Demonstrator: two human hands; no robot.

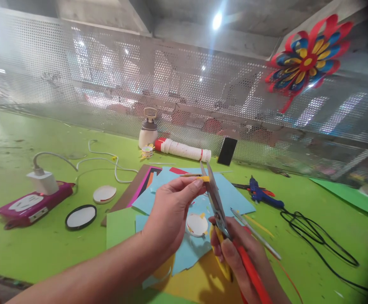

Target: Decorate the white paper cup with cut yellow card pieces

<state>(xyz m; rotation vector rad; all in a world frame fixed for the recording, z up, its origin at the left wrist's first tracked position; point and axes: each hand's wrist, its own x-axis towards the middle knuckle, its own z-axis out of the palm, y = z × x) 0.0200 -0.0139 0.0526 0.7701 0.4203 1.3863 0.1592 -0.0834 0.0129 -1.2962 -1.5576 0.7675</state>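
Note:
My left hand (174,200) pinches a small strip of yellow paper (205,179) between thumb and forefinger. Scissors with orange-red handles (217,202) are gripped in my right hand (243,253), their blades slightly parted and pointing up at the strip's end. Whether the blades touch the strip I cannot tell. A curved yellow piece (222,264) shows by the right fingers; its kind is unclear. Below the hands lies a white paper disc (197,224) with yellow bits at its edge, on light blue paper sheets (192,253).
On the green table (85,261) lie a blue glue gun (263,194) with black cord, a silver pen-like tool (260,236), a purple power strip (34,204) with a charger, and two round discs. Behind stand a spray bottle (148,134), a stack of white cups (184,150) and a phone (227,151).

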